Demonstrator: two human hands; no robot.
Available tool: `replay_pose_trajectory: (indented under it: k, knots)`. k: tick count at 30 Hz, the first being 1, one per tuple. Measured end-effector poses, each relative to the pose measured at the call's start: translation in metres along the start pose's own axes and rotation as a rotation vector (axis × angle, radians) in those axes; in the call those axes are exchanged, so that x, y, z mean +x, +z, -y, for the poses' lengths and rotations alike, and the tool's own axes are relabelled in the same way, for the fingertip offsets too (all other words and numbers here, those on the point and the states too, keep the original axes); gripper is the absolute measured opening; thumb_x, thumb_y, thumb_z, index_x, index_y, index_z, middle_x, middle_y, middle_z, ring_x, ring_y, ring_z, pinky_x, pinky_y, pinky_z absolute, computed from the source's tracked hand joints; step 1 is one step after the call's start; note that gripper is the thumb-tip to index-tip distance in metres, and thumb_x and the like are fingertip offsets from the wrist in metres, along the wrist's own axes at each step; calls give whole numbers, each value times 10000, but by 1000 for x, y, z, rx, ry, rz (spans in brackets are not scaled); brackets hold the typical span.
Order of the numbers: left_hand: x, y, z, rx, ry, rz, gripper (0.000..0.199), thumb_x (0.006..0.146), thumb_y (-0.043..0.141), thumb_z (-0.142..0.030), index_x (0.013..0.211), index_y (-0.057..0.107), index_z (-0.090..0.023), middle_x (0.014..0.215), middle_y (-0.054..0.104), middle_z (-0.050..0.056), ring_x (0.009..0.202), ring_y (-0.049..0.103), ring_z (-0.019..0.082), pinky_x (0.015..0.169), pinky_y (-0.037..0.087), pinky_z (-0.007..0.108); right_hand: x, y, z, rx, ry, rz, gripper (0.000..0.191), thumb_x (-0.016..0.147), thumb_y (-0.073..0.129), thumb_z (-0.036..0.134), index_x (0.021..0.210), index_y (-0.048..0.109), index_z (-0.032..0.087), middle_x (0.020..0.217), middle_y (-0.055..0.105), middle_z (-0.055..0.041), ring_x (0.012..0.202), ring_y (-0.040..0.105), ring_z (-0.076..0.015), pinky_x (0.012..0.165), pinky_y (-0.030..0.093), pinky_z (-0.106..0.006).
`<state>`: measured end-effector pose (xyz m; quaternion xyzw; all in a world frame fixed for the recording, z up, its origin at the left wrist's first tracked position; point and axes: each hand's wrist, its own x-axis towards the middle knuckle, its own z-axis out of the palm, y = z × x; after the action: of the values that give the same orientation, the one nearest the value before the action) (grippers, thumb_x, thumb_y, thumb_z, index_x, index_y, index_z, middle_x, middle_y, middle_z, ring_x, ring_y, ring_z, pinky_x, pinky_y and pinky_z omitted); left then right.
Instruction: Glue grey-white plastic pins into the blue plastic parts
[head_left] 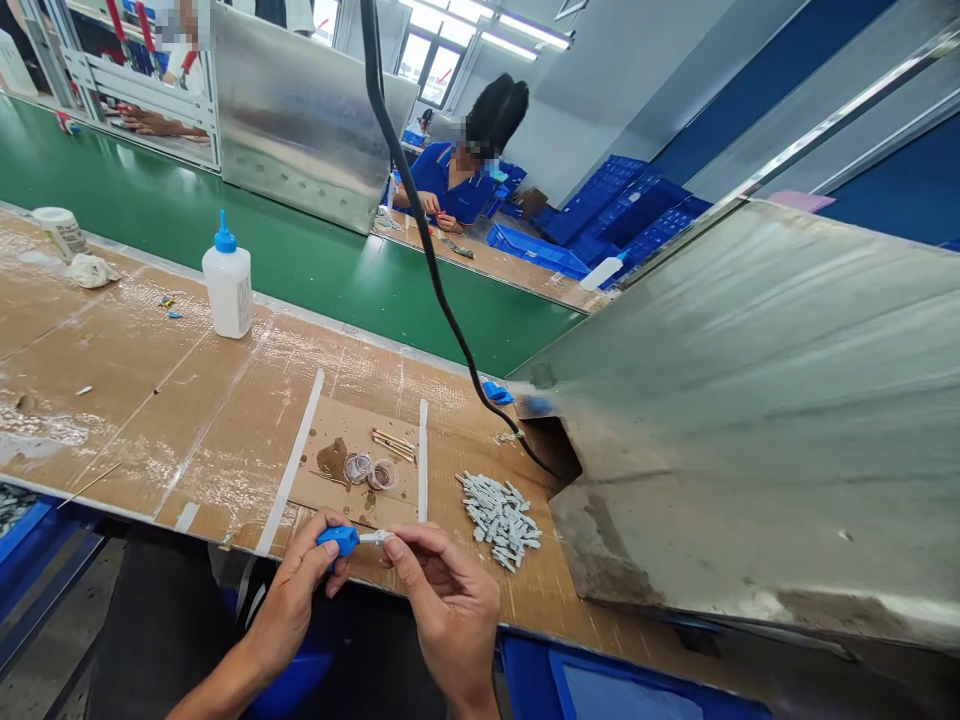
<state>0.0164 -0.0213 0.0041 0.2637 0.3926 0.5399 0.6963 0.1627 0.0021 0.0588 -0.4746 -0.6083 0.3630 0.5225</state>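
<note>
Pinching with my right hand (459,600), I held a pale piece (371,538) to the blue block (341,541) my left hand (294,590) gripped. Steadiness seemed needed next.

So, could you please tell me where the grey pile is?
In the head view, the grey pile lies on the cardboard, right of the small cups, just past the right hand, near the metal panel.
</note>
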Motion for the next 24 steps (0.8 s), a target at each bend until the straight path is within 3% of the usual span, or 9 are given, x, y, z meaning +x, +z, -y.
replay_pose_trajectory:
  k: [6,10,15,19,24]
  knots:
    - [-1,2,1,17,7,13,247,910,543,-431,994,569,-200,710,468,-44,620,372,116,620,314,271,-2,0,-3,-13,-6,26,60,867,702,223,888,754,202,778,733,-40,703,721,-168,618,600,-224]
    - [-7,2,-3,183,49,-11,255,941,509,-443,1038,589,-221,773,501,-22,683,423,144,664,362,279,-6,2,-7,-7,-11,49,73,875,697,202,914,754,225,797,741,-21,728,728,-157,677,609,-223]
    - [-14,-12,-9,572,303,4,216,967,475,-351,1129,591,-266,1047,615,52,974,557,233,886,420,338,-13,-1,-7,-42,-58,144,161,867,709,152,968,759,267,871,762,6,776,733,-141,714,606,-200]
    - [-16,-23,-14,807,489,134,204,924,518,-261,1106,611,-250,945,615,64,823,562,222,770,436,330,-19,-6,-2,-63,-166,235,215,862,699,93,990,743,260,851,755,11,748,717,-129,700,592,-197]
    - [-20,-25,-18,819,465,229,200,894,536,-257,1057,646,-220,815,583,57,682,526,207,698,432,344,-27,-8,4,-16,-218,243,269,857,675,44,1023,713,254,856,728,-2,745,693,-135,660,574,-217]
